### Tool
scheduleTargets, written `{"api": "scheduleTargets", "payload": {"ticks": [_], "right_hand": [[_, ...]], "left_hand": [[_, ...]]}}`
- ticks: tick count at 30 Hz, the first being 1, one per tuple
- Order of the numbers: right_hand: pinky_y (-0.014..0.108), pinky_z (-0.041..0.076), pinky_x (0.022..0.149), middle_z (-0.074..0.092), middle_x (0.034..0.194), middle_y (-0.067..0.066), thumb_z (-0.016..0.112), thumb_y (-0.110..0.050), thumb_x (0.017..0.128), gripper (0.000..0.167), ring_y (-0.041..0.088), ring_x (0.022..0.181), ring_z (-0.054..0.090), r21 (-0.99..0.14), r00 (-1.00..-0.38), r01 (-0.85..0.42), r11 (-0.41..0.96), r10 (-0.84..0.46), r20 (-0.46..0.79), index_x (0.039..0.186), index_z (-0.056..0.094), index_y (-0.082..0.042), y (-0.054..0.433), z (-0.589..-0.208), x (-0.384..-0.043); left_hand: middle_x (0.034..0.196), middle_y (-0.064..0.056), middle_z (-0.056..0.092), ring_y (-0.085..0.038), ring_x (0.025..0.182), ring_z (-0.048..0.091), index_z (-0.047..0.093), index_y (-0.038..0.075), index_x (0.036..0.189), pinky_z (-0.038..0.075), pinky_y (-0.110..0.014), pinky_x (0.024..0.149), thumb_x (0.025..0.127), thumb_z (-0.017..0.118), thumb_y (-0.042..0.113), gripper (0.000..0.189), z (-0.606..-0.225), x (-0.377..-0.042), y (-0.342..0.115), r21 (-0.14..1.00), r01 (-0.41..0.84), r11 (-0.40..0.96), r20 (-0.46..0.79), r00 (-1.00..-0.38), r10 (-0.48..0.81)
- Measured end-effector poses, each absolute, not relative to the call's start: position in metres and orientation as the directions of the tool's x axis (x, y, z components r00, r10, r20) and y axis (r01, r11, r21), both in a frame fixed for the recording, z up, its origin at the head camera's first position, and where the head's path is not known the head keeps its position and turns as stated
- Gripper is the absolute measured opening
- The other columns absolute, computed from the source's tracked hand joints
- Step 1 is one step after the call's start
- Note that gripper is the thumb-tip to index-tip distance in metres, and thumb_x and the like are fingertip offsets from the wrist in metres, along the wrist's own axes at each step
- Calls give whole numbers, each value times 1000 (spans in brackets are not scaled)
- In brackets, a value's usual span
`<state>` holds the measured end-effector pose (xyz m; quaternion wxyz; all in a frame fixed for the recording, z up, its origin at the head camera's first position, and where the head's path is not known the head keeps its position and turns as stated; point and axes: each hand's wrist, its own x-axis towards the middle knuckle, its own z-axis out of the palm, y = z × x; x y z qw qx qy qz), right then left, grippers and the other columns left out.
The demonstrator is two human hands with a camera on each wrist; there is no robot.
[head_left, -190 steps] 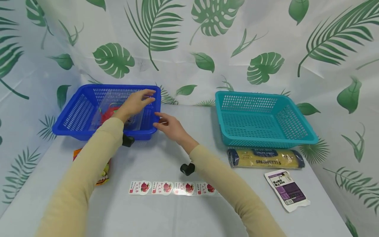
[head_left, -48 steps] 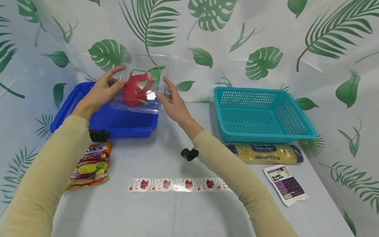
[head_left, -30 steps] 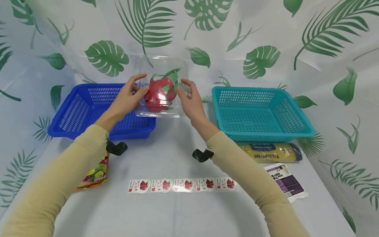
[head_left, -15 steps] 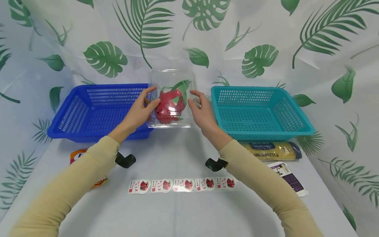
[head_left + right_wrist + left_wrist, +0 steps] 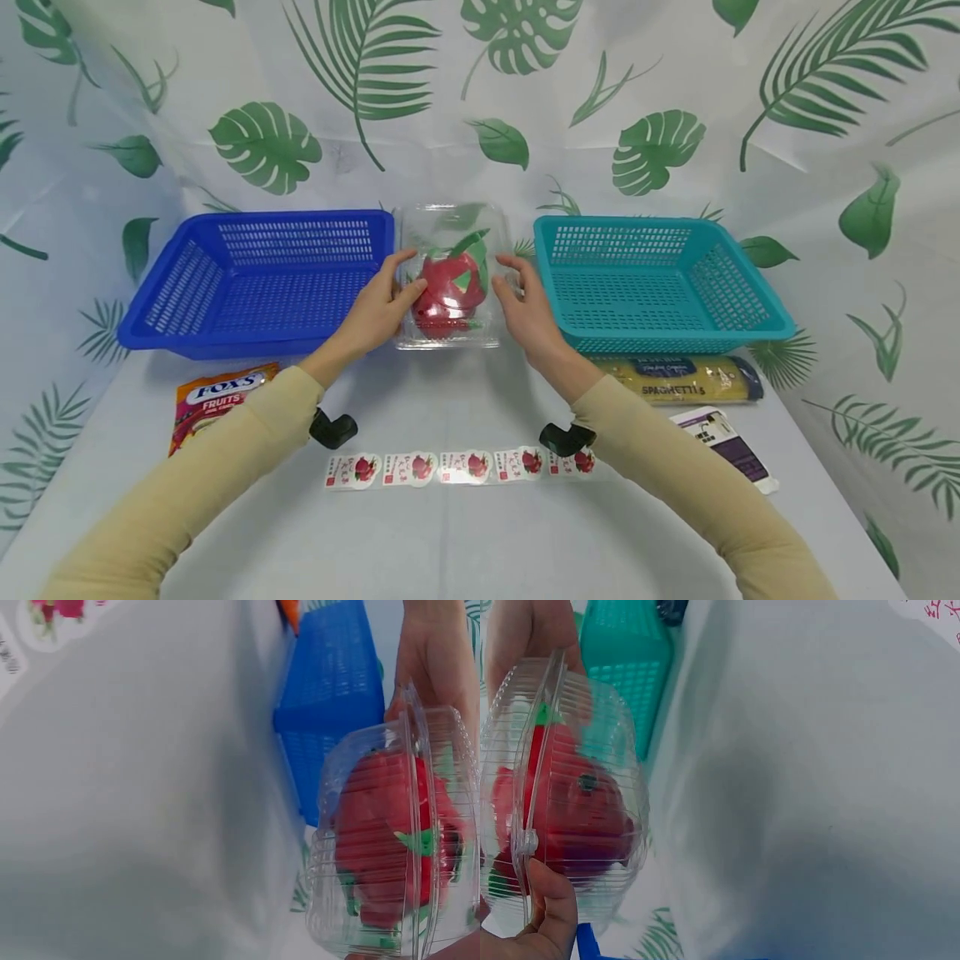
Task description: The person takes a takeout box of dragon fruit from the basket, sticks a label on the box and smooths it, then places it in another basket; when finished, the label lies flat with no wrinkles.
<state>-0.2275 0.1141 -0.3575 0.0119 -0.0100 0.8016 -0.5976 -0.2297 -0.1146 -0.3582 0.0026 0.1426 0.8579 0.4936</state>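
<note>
Between the two baskets, a clear plastic clamshell box [image 5: 450, 225] is held above the table, with red and green dragon fruit [image 5: 448, 292] inside. My left hand [image 5: 378, 308] grips its left edge between thumb and fingers. On the opposite edge, my right hand [image 5: 528, 308] holds it the same way. Both wrist views show the clamshell's closed seam; in the left wrist view the left thumb and fingers [image 5: 551, 900] pinch that rim. In the right wrist view, red fruit [image 5: 379, 832] shows through the ribbed plastic.
A blue basket [image 5: 255, 342] stands left and a teal basket [image 5: 675, 342] right. Before them lie a FOX'S candy bag [image 5: 217, 400], partly under the left sleeve, a spaghetti pack [image 5: 686, 382] and a white-and-purple pouch [image 5: 731, 450]. A strip of dragon fruit stickers [image 5: 465, 468] lies in front.
Both hands have lifted the clamshell out of the blue basket, carried it right and lowered it between the baskets. The blue basket now holds nothing visible.
</note>
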Motion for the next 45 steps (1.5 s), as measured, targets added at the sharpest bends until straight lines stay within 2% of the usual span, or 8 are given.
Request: {"api": "scheduleTargets", "payload": {"ticks": [14,21,32,45], "right_hand": [[46,37,108,23,158,2,46,-31,105,44,28,146,20,-955,-994,38,295,-86,-66,148,39,-27,132,-372,-215],[51,31,111,27,157,0,47,-34,104,44,27,146,18,-932,-994,57,357,-69,-87,147,40,-29,138,-386,-212],[53,24,114,26,158,2,46,-31,105,43,27,147,16,-935,-991,66,347,-85,-102,147,40,-26,140,-401,-211],[52,23,115,23,159,4,45,-29,105,45,27,148,14,-935,-989,80,345,-91,-117,149,38,-24,139,-403,-214]], "left_hand": [[71,-8,47,-22,54,49,30,20,152,44,-31,53,103,50,32,54,-365,-217,-96,861,134,490,7,-968,252],[71,-8,47,-21,51,50,28,22,151,45,-31,51,103,50,31,54,-379,-213,-91,876,86,475,-44,-965,257],[67,-6,46,-18,46,49,29,19,151,42,-30,49,104,48,30,52,-394,-212,-88,871,78,484,-53,-966,252],[69,-6,45,-18,47,47,31,21,151,41,-30,47,104,47,32,51,-404,-220,-88,886,69,459,-48,-970,237]]}}
